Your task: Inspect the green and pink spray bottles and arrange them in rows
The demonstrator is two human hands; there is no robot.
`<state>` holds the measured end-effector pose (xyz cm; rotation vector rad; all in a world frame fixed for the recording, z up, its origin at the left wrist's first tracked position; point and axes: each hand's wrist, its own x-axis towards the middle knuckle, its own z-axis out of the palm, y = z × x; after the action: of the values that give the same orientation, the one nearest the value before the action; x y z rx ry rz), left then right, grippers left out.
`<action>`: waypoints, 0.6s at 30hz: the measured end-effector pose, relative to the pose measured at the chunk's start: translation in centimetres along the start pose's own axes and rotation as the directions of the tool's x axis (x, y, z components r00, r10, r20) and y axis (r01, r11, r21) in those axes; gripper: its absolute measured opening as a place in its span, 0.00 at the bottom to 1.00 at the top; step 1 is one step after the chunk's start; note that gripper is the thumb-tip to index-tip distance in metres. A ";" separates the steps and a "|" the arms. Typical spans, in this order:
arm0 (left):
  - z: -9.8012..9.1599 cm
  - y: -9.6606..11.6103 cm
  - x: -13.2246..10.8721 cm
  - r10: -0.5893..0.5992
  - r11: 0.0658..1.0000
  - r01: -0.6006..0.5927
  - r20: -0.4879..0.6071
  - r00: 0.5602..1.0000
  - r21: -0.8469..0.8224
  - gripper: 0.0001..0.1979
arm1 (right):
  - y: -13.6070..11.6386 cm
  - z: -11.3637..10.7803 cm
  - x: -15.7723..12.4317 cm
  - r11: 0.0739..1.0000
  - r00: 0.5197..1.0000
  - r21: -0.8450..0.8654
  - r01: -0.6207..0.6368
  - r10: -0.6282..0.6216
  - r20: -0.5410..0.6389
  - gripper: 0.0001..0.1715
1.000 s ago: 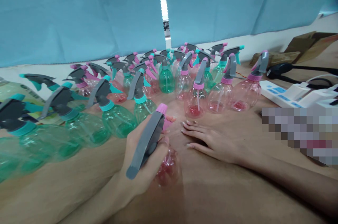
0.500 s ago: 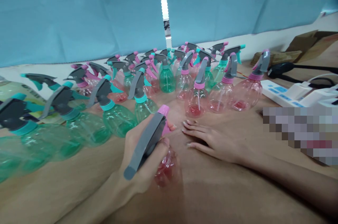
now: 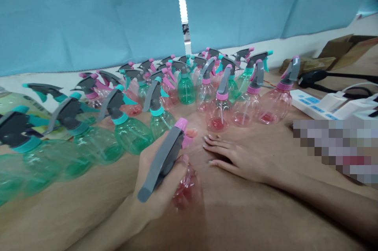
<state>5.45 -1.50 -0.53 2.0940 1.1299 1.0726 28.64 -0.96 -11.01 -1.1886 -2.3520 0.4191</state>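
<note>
From where I stand, the left hand (image 3: 168, 190) is clamped round the neck of a pink bottle (image 3: 187, 194), fingers and thumb wrapped under its grey sprayer (image 3: 161, 164). The bottle sits on the near middle of the tabletop (image 3: 251, 215), its body showing just to the right of the gripping thumb, and it looks to be resting on the surface, roughly upright. The sprayer's long axis runs from above the left wrist out toward the back edge, leaning a little right, so the pink nozzle (image 3: 182, 125) points away from the person, with a fingertip at the trigger (image 3: 187, 142) below it. The right hand (image 3: 236, 158) lies palm down on the tabletop, holding nothing, its fingers slightly apart and aimed left; their tips are near the trigger but not touching it. The left hand is plainly the nearer. Past it, green bottles (image 3: 134, 136) line up toward the left edge, while more pink bottles (image 3: 218, 117) stand beyond the right fingertips, beside a power strip (image 3: 310, 105).
</note>
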 end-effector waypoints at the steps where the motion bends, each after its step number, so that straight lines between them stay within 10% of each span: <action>1: 0.0 0.0 0.0 0.004 1.000 -0.004 0.015 1.000 0.003 0.04 | 0.0 0.0 0.0 1.000 1.000 -0.002 -0.001 0.001 0.002 0.31; 18: 0.2 -0.3 -0.4 0.020 0.999 -0.019 0.032 0.999 -0.033 0.02 | 0.0 0.0 0.0 1.000 1.000 0.008 0.004 -0.004 -0.007 0.31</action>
<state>5.33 -1.71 -0.96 2.0930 1.0720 1.0558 28.61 -0.97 -10.96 -1.1801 -2.3441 0.4222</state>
